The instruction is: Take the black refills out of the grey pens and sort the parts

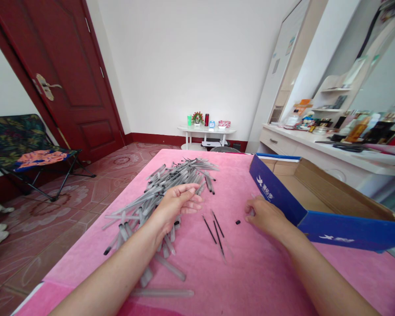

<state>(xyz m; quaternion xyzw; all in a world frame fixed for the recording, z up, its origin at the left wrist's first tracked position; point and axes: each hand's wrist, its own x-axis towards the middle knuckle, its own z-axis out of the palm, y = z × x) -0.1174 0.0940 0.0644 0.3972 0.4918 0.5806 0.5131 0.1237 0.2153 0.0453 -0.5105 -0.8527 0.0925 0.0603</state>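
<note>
My left hand (177, 204) is over the right side of a heap of pen barrels (166, 180), its fingers loosely bent and apart, with nothing clear between them. The barrels are frosted grey and translucent, several with black ends. My right hand (265, 215) is beside the blue box, its fingers curled; a pale translucent bit shows at them, too blurred to name. Between my hands lie three thin black pen refills (219, 232) and a small black cap (238, 222). One loose barrel (164, 292) lies near the front.
A pink cloth (197, 267) covers the table. The blue cardboard box (352, 226) stands open at the right, its brown inside showing. Beyond are a dressing table (316, 138) with bottles, a small white table (204, 130), a folding chair (39, 153) and a red door (72, 79).
</note>
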